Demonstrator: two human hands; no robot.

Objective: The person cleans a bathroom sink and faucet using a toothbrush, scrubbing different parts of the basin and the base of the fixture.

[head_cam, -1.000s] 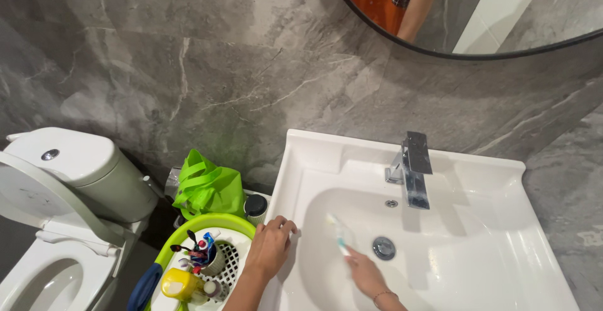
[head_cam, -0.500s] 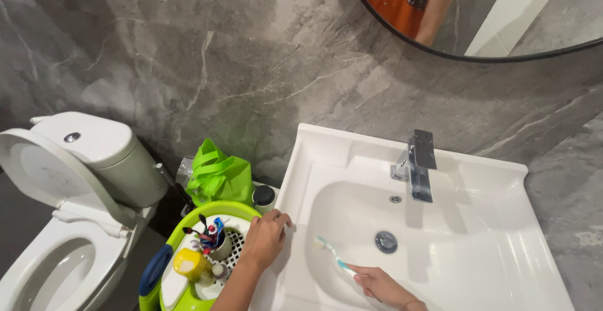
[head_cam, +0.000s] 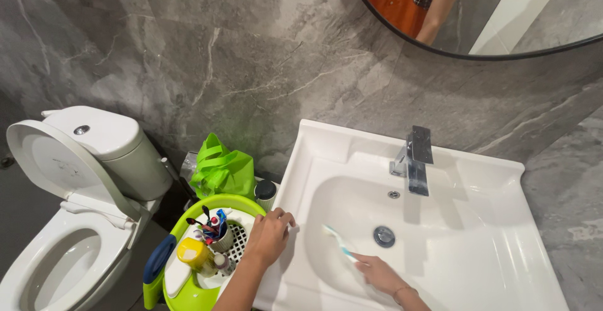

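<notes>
White-and-teal toothbrush — slightly blurred — angled against the white sink's inner wall.

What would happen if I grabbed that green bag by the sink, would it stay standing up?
The green bag looks like soft fabric, creased and slumped, with loose looping handles, so it would probably flop and fold. It seems light for its size. Wedged between toilet and sink, it likely leans on them.

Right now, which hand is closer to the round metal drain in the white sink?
Right. The right hand, holding a toothbrush, is inside the basin just below-left of the drain; the left hand rests on the sink's left rim, farther away.
</notes>
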